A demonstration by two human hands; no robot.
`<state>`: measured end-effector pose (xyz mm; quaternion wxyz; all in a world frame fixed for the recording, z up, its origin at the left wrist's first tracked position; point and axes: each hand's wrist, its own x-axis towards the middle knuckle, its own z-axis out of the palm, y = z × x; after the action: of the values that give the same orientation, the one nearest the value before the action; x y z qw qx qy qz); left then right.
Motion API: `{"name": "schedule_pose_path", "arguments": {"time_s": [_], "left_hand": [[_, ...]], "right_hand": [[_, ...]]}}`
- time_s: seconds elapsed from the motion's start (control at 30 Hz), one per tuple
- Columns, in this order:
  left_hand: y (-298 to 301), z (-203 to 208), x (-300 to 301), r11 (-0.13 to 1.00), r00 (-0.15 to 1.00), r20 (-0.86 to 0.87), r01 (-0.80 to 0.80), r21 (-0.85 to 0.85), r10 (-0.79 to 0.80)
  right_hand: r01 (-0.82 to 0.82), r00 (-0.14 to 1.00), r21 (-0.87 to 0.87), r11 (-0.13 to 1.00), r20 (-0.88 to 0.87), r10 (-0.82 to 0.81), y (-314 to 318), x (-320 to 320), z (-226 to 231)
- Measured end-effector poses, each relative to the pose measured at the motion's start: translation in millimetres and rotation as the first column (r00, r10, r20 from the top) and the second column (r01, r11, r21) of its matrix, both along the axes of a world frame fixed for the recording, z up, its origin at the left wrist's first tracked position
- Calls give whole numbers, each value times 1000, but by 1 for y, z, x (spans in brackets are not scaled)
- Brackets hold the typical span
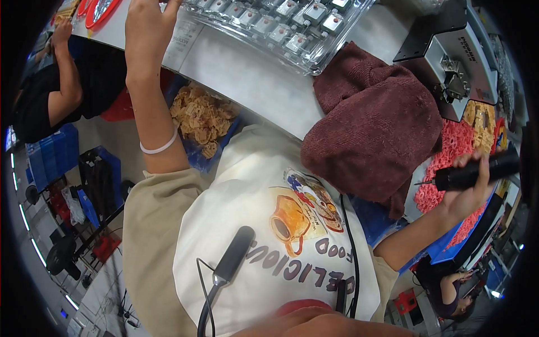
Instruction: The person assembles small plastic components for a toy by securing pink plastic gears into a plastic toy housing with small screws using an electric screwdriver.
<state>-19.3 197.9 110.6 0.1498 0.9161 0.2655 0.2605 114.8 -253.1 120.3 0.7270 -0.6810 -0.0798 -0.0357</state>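
At the right, my right hand (474,182) is wrapped round a black electric screwdriver (477,171), its thin bit pointing left. Below the bit lie pink small parts (435,180) in a heap. My left hand (149,31) reaches over the table at the upper left, beside a clear plastic tray (314,67). Its fingertips are cut off by the upper edge, so what they hold, if anything, is hidden. Rows of small pale square parts (297,42) sit in the tray's pockets.
A brown towel (373,123) hangs over the edge of the white table (241,73). Behind it stands a grey metal device (463,62). A blue bin (210,163) of yellowish plastic pieces (202,115) is below the table. Other people (64,84) (449,292) are at both sides.
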Motion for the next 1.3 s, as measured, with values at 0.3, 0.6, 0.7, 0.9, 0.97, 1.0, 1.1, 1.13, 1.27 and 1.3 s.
{"name": "schedule_pose_path", "arguments": {"time_s": [0.3,0.6,0.7,0.9,0.97,1.0,1.1,1.13,1.27,1.3], "left_hand": [[-9,-8,-16,858,909,413,255,-446,-56],[-44,-9,-30,583,826,455,559,-589,-332],[-54,0,-20,526,809,432,588,-615,-399],[-86,10,-10,381,724,490,679,-627,-486],[-95,16,-13,334,800,432,576,-746,-416],[-97,19,-10,304,819,394,535,-788,-417],[-107,15,-8,226,774,465,591,-774,-429],[-107,11,-4,141,718,524,641,-755,-457],[-119,3,3,194,689,500,669,-718,-525],[-124,2,4,201,698,491,660,-724,-521]], "right_hand": [[37,999,-442,896,-2,-42,38,-8,-26],[-147,988,-733,664,-145,58,7,-5,-11],[47,998,-760,648,13,-57,-60,54,21],[-10,976,-921,389,-93,-196,-166,174,-33],[66,978,-930,360,-12,-208,-160,174,-42],[145,972,-933,329,73,-222,-159,173,-45],[91,952,-925,369,-28,-306,-147,171,-31],[186,953,-895,405,64,-296,-150,169,-31],[433,899,-803,409,350,-264,-163,146,-8],[441,897,-749,494,361,-253,-163,134,3]]}}
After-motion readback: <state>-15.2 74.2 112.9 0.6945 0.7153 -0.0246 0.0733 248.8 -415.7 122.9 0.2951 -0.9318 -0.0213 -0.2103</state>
